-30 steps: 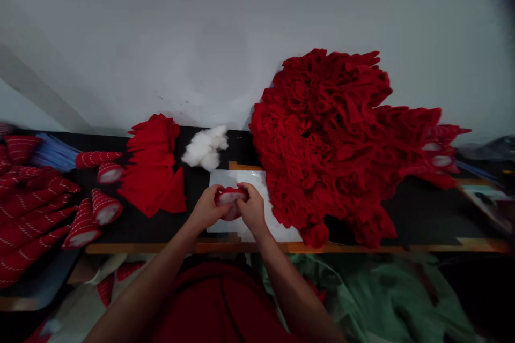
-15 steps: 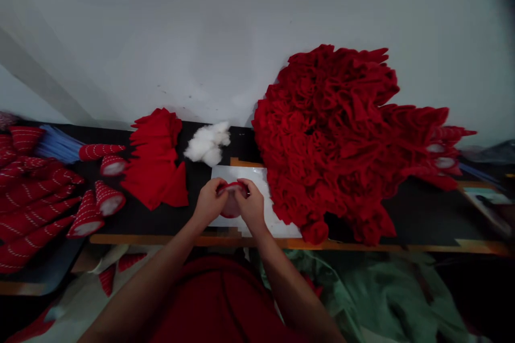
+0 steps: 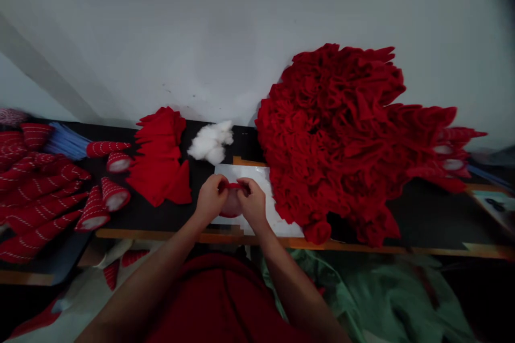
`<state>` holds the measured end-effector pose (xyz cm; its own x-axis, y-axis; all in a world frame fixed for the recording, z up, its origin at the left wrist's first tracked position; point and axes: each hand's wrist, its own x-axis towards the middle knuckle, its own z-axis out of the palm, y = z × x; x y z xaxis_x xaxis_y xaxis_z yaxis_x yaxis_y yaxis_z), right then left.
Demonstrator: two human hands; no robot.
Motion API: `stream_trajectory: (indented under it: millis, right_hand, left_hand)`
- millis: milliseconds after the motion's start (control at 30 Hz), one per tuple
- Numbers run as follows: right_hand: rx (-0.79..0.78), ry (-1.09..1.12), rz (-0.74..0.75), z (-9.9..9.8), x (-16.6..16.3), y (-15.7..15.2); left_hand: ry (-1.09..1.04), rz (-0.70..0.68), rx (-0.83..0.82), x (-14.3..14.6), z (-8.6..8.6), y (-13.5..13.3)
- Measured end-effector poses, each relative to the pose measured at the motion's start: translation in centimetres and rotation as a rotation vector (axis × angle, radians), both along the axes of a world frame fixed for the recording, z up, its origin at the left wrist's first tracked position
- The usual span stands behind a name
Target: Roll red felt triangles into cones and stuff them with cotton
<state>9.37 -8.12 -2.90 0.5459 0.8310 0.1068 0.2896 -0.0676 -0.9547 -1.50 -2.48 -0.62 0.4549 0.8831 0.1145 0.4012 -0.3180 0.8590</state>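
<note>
- Tubes of red knit (image 3: 34,198), white-striped, lie heaped at far left, well apart from the grip.
- Bundle of blue strands (image 3: 66,142) lies just behind these tubes.
- Short striped cones (image 3: 93,210) stand closer to the grip, pale filling showing at their open ends.
- Stack of flat red felt pieces (image 3: 159,169) lies left of the grip, on the black tabletop (image 3: 193,214).
- White cotton stuffing (image 3: 210,142) forms a loose tuft beyond the grip, near the felt.
- Left hand (image 3: 210,199) is clenched, its fingers pinching the near rim of the pouch.
- Red fabric pouch (image 3: 232,206) sits between both hands, directly above the sheet, its pale rounded underside bulging below the grip.
- Right hand (image 3: 252,203) is likewise clenched on the pouch, close beside the left hand.
- White sheet (image 3: 279,214) lies under and right of the grip.
- Large heap of crumpled red fabric pieces (image 3: 333,139) rises right of the grip, overlapping the sheet.
- Green cloth (image 3: 362,295) lies below and right of the grip, beyond the table's orange edge.
</note>
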Motion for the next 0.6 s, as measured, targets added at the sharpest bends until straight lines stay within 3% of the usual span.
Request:
stream_trajectory:
  millis: [100,200,267,367,400,467,600]
  right_hand:
    - [0.012,0.106,-0.063,0.3,0.5,0.0]
    - [0.071,0.31,-0.174,0.9,1.1,0.3]
    - [0.133,0.45,-0.224,1.4,1.1,0.8]
    - [0.177,0.618,-0.227,2.0,0.2,1.5]
    - [0.17,0.652,-0.2,2.1,-0.2,1.6]
    - [0.149,0.665,-0.139,2.1,-1.0,1.5]
    - [0.166,0.575,-0.191,1.6,-2.1,0.5]
  left_hand:
    - [-0.22,0.022,-0.183,-0.4,0.0,0.4]
    - [-0.497,0.205,-0.517,-1.6,-0.4,1.0]
    - [-0.552,0.289,-0.763,-2.2,-0.7,0.9]
    - [-0.713,0.073,-1.16,-2.0,-0.7,0.0]
    - [-0.836,0.007,-1.224,-1.6,-0.6,-0.4]
    - [-1.043,0.029,-1.19,-0.6,-0.2,-0.7]
    - [-1.057,0.159,-1.169,1.1,0.3,-0.1]
